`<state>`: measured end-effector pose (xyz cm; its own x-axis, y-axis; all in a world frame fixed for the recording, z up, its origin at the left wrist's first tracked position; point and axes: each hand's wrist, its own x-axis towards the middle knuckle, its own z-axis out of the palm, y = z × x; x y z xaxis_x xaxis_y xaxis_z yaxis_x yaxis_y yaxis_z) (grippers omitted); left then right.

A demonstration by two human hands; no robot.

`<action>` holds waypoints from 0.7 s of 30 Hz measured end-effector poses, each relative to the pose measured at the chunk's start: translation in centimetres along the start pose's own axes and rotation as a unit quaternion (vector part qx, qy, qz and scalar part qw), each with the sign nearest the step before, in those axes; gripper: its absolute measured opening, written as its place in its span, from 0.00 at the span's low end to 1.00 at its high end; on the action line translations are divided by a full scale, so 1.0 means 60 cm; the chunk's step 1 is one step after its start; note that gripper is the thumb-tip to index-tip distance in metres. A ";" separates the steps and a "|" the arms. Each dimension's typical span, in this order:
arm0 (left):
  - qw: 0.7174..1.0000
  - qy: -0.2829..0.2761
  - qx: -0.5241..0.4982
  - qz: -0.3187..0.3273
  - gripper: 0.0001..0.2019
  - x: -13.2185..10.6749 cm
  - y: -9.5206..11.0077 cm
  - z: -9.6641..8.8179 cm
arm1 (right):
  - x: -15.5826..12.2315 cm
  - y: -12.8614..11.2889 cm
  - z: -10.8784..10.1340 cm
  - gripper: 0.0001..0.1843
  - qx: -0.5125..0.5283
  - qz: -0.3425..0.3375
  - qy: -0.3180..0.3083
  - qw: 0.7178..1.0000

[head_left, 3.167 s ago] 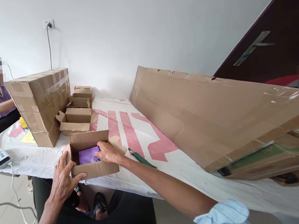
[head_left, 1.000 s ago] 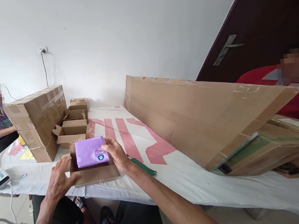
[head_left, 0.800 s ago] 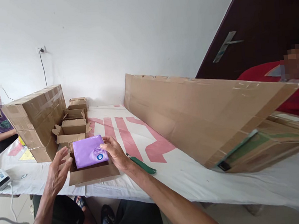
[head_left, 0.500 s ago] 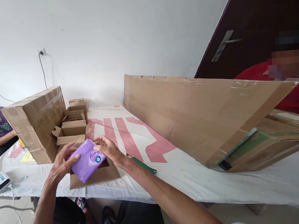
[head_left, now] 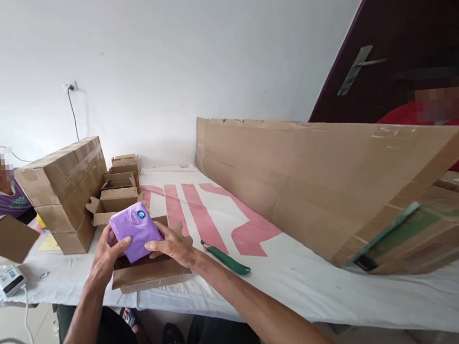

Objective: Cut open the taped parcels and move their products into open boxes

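Between my two hands is a purple soft pack (head_left: 135, 232), probably tissues, with a round blue logo near its top. My left hand (head_left: 108, 250) grips its left side, thumb across the front. On the lower right side, my right hand (head_left: 170, 245) holds it with the thumb on the front and fingers behind. The pack is tilted above an open cardboard box (head_left: 152, 273) at the table's front edge; the box's inside is mostly hidden by pack and hands. A green-handled knife (head_left: 229, 260) lies to the right of the box.
Several open cardboard boxes (head_left: 119, 200) line up behind mine. Taped boxes (head_left: 65, 194) are stacked at left, a white device (head_left: 9, 279) before them. A long cardboard panel (head_left: 294, 171) borders the right, near a carton (head_left: 431, 234). People sit at both sides.
The purple pack has been turned, its logo now at the top. My right hand has moved lower on it. A cardboard box has appeared at far left by the co-worker.
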<state>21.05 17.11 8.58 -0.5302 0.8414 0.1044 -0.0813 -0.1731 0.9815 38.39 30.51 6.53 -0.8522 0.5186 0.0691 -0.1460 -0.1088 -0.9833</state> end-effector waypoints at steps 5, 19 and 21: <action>0.997 0.051 0.057 0.000 0.54 0.010 0.001 -0.029 | 0.005 -0.008 -0.019 0.37 -0.017 -0.013 -0.035 0.999; 0.990 -0.088 0.101 -0.042 0.34 -0.003 -0.005 -0.025 | 0.028 0.028 -0.035 0.34 0.059 -0.052 0.144 0.986; 0.991 -0.074 0.104 -0.029 0.33 0.002 -0.010 -0.026 | 0.029 0.032 -0.031 0.33 0.055 -0.070 0.159 0.983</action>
<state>19.75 16.52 7.76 -0.3993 0.9152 0.0536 0.0749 -0.0257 0.9969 37.54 32.76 4.45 -0.6227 0.7717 0.1290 -0.3196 -0.1004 -0.9422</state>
